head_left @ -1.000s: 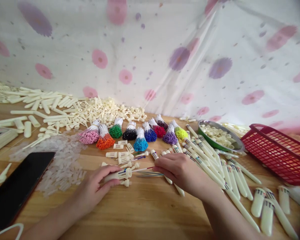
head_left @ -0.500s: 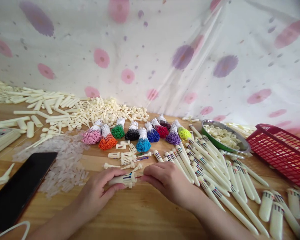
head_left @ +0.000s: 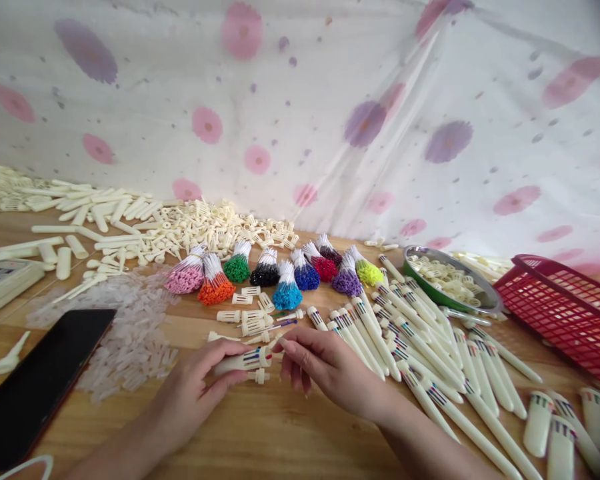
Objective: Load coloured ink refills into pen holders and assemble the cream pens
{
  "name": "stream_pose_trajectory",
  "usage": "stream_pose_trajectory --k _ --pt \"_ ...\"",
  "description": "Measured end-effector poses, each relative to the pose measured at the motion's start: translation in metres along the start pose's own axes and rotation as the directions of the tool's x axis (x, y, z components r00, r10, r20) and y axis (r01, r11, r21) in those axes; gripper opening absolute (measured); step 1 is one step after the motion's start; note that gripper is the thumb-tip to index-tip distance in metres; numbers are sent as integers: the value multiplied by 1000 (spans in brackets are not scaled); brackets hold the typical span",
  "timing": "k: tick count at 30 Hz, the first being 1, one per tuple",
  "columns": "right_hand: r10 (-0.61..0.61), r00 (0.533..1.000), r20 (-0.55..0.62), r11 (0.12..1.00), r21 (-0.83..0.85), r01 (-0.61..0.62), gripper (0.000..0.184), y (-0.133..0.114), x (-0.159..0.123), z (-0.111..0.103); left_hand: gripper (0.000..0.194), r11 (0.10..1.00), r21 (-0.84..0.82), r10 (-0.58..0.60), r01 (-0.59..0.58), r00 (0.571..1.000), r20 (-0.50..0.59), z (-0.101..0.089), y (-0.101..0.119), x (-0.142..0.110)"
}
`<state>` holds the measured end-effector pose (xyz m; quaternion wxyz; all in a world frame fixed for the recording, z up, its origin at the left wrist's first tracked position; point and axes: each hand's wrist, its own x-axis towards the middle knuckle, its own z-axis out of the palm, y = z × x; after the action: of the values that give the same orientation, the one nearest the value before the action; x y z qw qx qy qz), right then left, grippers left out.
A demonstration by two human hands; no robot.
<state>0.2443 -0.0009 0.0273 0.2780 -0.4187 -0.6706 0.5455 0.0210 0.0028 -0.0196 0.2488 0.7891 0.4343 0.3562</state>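
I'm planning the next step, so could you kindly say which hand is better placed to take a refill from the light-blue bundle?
Probably the right hand: it is nearer the light-blue bundle, while the left hand is gripping a cream barrel.

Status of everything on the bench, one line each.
Left hand: closed around the pen barrel
Pen barrel: held near level, coloured pieces showing in its slots
Right hand: fingers bent by barrel's end, grip unclear
Phone: flat, screen dark
Refill bundles: grouped by colour
Bowl: uncovered, holding cream parts
Pens: loosely piled
Clear sleeves: strewn
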Motion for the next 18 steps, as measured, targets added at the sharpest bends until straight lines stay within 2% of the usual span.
stream_pose_trajectory --k 2,4,6,8,10,12,13,15,18 --pt "-4 1000 16 999 50 4 37 -3 0 -1 21 1000 -20 5 -5 1000 0 -2 0 0" --pt "-34 999 6 999 26 33 32 -7 -1 -3 23 999 -37 22 -22 1000 6 -3 0 0" --pt "-85 996 -18 991 -106 83 26 -13 -2 -6 24 997 -63 32 -32 999 -3 -3 -1 -1" --pt "-147 988 -48 935 -331 123 22 -17 -5 -12 22 993 -114 34 -35 999 -10 -4 -2 -2" --pt "-190 980 -50 799 -589 125 16 -17 -7 -20 20 978 -202 44 -48 999 -20 -4 -3 -2" --pt "-188 982 -13 597 -796 104 7 -8 -8 -27 17 947 -311 69 -78 997 -39 -5 -2 -1" --pt "-170 985 18 490 -866 101 9 0 -8 -29 16 928 -362 80 -93 995 -53 -5 -1 0" --pt "-135 989 58 321 -942 99 19 20 -6 -31 11 894 -435 88 -110 994 -70 -4 0 1" --pt "-171 980 99 215 -967 135 11 49 -4 -30 5 881 -459 90 -110 994 -65 -2 1 3"
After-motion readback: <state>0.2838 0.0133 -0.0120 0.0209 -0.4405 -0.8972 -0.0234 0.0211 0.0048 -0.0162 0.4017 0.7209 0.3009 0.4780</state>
